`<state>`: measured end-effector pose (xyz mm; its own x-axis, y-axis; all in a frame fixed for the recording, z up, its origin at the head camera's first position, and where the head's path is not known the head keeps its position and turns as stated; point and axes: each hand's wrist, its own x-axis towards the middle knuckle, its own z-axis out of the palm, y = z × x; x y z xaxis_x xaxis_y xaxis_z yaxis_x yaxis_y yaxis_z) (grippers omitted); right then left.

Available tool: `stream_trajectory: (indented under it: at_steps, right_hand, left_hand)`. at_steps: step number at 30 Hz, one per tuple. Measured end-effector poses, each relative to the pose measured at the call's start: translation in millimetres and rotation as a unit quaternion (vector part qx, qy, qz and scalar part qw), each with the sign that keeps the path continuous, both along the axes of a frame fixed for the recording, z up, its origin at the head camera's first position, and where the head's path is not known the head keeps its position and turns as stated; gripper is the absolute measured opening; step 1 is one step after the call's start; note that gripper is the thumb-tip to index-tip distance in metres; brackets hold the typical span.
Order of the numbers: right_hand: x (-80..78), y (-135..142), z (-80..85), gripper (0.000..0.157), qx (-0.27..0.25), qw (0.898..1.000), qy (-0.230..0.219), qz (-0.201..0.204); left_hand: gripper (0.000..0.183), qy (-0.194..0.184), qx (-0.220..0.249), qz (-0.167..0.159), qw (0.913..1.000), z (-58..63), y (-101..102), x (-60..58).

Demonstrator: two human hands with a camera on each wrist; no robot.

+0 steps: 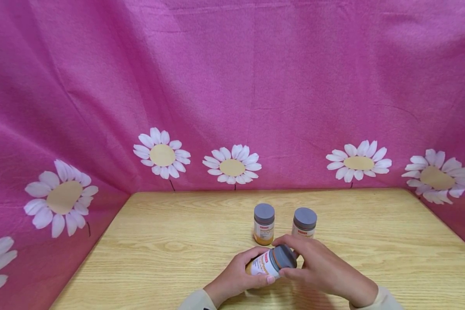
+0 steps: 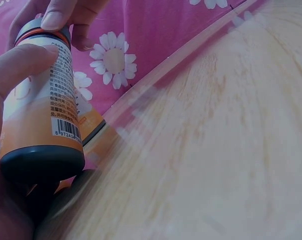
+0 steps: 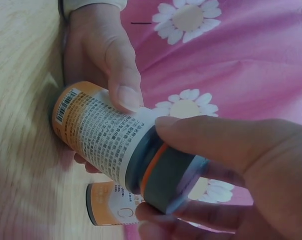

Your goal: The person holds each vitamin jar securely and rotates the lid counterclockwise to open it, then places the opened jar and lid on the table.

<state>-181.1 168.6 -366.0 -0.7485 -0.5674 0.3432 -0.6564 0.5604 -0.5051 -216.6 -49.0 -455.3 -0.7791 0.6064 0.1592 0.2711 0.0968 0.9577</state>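
A supplement bottle (image 1: 264,264) with a white and orange label lies tilted just above the table, its grey lid (image 1: 284,257) to the right. My left hand (image 1: 234,273) grips the bottle's body, thumb along the near side. Around the lid, my right hand (image 1: 323,266) curls its thumb and fingers. An orange band (image 3: 155,162) shows at the lid's lower edge in the right wrist view. The bottle's dark base (image 2: 43,164) points toward the camera in the left wrist view. Whether the lid is loose, I cannot tell.
Two like bottles stand upright behind the hands: one bottle (image 1: 264,228) on the left, another bottle (image 1: 304,220) on the right, partly hidden by my right hand. The wooden table (image 1: 170,245) meets a pink cloth (image 1: 286,86) with daisies at the back and sides.
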Motion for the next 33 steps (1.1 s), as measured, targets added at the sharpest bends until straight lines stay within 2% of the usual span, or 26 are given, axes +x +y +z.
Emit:
stream_trajectory:
  at_steps: [9,15,25,33]
  right_hand:
    - [-0.5,2.0,0.8,0.048,0.003,1.000,-0.006,0.021]
    - [-1.4,2.2,1.8,0.049,0.008,1.000,-0.013,0.020]
    - [-3.6,2.9,1.2,0.049,-0.002,0.999,0.007,0.042]
    - [-4.7,3.9,1.5,0.051,-0.026,0.997,-0.003,0.075]
  left_hand:
    - [0.047,0.004,-0.006,0.005,1.0000,-1.1,0.1,-0.5]
    - [0.046,0.003,-0.003,0.004,1.0000,-0.7,0.2,-0.2]
    - [0.044,0.001,0.027,-0.024,0.9994,1.8,-1.3,0.3]
    - [0.042,0.003,0.052,-0.057,0.9970,-0.2,-4.2,-3.5]
